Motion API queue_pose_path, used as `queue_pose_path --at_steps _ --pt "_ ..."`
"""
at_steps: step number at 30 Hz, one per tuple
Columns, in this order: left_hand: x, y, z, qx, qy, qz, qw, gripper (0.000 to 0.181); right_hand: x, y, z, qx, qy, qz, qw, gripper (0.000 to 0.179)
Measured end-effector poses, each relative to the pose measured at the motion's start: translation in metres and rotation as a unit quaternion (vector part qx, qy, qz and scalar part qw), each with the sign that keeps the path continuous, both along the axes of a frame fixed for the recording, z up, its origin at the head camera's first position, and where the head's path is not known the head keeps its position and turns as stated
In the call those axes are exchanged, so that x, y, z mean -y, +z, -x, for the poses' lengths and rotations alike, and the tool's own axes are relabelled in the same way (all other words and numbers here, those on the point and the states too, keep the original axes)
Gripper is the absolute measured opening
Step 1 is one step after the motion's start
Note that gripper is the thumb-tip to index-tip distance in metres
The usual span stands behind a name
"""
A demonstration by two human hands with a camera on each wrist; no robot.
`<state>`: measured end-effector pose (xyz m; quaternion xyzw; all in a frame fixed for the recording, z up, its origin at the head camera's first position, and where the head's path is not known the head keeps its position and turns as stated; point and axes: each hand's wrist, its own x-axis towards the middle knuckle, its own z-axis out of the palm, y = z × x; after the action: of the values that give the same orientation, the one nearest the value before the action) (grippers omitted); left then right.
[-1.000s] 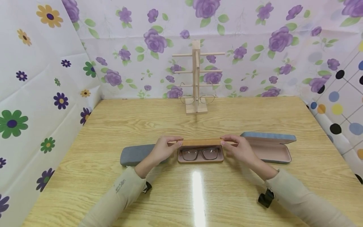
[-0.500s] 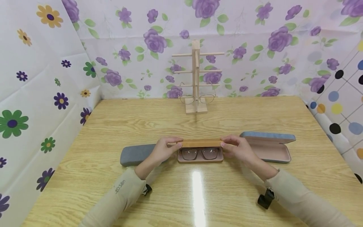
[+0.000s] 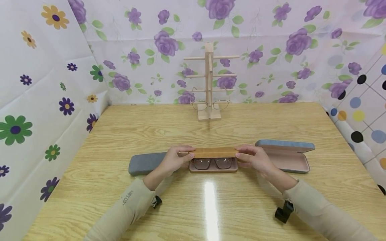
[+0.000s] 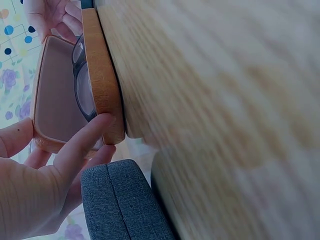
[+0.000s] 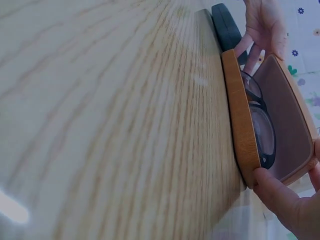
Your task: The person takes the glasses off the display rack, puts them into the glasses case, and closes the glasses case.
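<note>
A brown eyeglass case (image 3: 213,170) lies on the table in the middle of the head view, its lid (image 3: 214,152) partly lowered. Inside rests a pair of dark-framed eyeglasses (image 3: 223,163), the upper part covered by the lid in that view. My left hand (image 3: 170,163) grips the lid's left end between thumb and fingers. At the other end, my right hand (image 3: 258,161) holds the lid the same way. In both wrist views, fingers also touch the ends of the case's base (image 4: 101,75), and the pinkish lining (image 5: 282,115) of the lid faces the eyeglasses.
Left of the brown case is a closed grey-blue case (image 3: 144,163), partly behind my left hand. An open blue case (image 3: 284,160) stands to the right. At the back, a wooden display stand (image 3: 208,77) carries thin-framed eyeglasses (image 3: 221,105). Patterned cloths surround the wooden table (image 3: 150,127).
The brown case's lid has tipped down toward the front, covering more of the eyeglasses. Both hands keep their hold at its ends; the other cases and the stand stay put.
</note>
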<state>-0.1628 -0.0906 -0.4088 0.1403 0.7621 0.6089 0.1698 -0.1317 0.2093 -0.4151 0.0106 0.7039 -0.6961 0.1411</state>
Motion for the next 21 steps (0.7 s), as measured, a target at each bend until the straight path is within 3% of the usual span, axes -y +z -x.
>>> queue_pose_path --at_steps 13,21 --pt "0.0014 -0.0025 0.0006 0.011 -0.007 0.004 0.9999 0.032 0.0 -0.0054 0.0 0.015 -0.01 0.033 0.9993 0.044" --pt "0.0013 -0.0013 0.001 0.001 -0.008 0.023 0.9997 0.031 -0.0015 -0.0053 -0.0008 0.019 -0.003 0.023 0.9996 0.049"
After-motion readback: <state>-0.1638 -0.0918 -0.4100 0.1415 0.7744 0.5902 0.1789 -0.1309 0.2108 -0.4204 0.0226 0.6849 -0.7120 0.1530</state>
